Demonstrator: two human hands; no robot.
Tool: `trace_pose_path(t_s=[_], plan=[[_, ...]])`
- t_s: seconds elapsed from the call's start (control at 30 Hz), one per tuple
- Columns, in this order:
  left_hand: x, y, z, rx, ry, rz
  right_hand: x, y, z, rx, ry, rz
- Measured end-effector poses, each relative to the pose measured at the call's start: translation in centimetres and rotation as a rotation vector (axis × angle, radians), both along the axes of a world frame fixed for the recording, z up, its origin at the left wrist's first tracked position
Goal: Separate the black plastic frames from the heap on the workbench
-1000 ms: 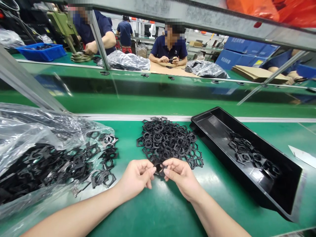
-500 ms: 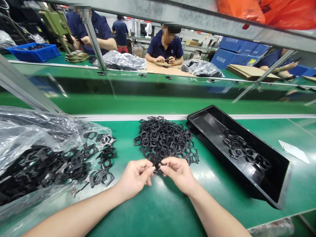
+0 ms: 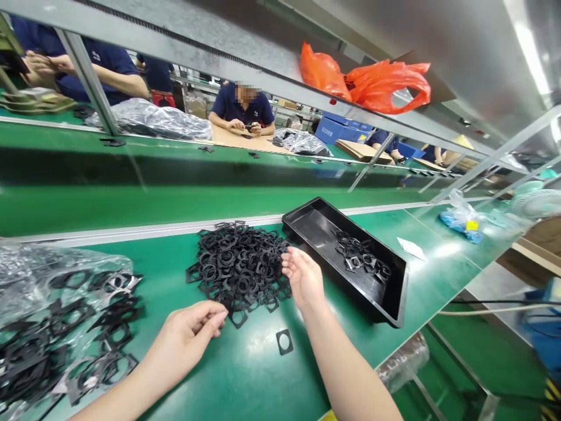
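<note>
My left hand (image 3: 188,330) hovers low over the green belt, thumb pressed to curled fingers, and I see nothing in it. Its fingertips almost touch the near edge of a heap of black ring-shaped plastic parts (image 3: 236,263). My right hand (image 3: 302,279) is raised at the heap's right side, close to the black tray (image 3: 397,295). Its fingers are bent together and hide whatever they may hold. A single black part (image 3: 284,341) lies on the belt between my forearms. A few parts (image 3: 362,260) sit inside the tray.
A clear plastic bag (image 3: 48,316) spilling black parts lies at the left. Beyond a metal rail, other people work at a second green bench (image 3: 175,152) with bags and cardboard. Orange bags (image 3: 372,82) hang overhead. A blue bundle (image 3: 462,222) lies far right.
My hands, which met on one black part, have separated. The right hand rose toward the tray and the left stayed low. My view swung right, and a loose part now lies on the belt.
</note>
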State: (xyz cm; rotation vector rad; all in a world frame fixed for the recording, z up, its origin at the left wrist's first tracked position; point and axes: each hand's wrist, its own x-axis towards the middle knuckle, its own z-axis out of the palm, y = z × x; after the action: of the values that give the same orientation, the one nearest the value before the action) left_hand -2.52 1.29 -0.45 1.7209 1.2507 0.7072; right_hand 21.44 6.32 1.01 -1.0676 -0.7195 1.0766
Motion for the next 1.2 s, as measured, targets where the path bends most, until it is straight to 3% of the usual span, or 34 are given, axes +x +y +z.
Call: trace_pose_path(t_s=[0.13, 0.27, 0.37, 0.5, 0.6, 0.8, 1.0, 1.1, 1.2], plan=[[-2.1, 1.3, 2.7, 0.177, 0.505, -0.093, 0.0, -0.1, 0.3, 0.013, -0.111, 0.088], [-5.6, 2.8, 4.6, 0.277, 0.969, -0.026, 1.3, -0.8, 2.2, -0.004, -0.239, 0.19], [-7.6, 3.6, 4.6, 0.267, 1.081, -0.03, 2.2, -2.6, 3.6, -0.054, -0.428, 0.359], [-8.4, 4.3, 3.7, 0.15, 1.134, -0.112, 2.6, -5.5, 4.3, -0.117, -1.182, 0.72], [-8.4, 4.6, 3.4, 0.136, 1.095, -0.144, 2.2, -7.3, 3.4, -0.132, -1.407, 0.776], [-10.1, 5.0, 5.2, 0.143, 1.069, -0.041, 0.8, -7.9, 1.0, -0.113, -1.495, 0.841], [-12.3, 4.8, 7.1, 0.118, 1.077, 0.013, -2.0, -6.6, 2.9, -0.015, -1.367, 0.945], [-12.2, 4.8, 7.1, 0.075, 1.059, -0.02, -4.2, -5.5, 3.8, 0.053, -1.229, 1.04], [-11.4, 4.8, 6.8, 0.026, 1.046, -0.051, -6.0, -4.4, 3.5, 0.081, -1.099, 1.067]])
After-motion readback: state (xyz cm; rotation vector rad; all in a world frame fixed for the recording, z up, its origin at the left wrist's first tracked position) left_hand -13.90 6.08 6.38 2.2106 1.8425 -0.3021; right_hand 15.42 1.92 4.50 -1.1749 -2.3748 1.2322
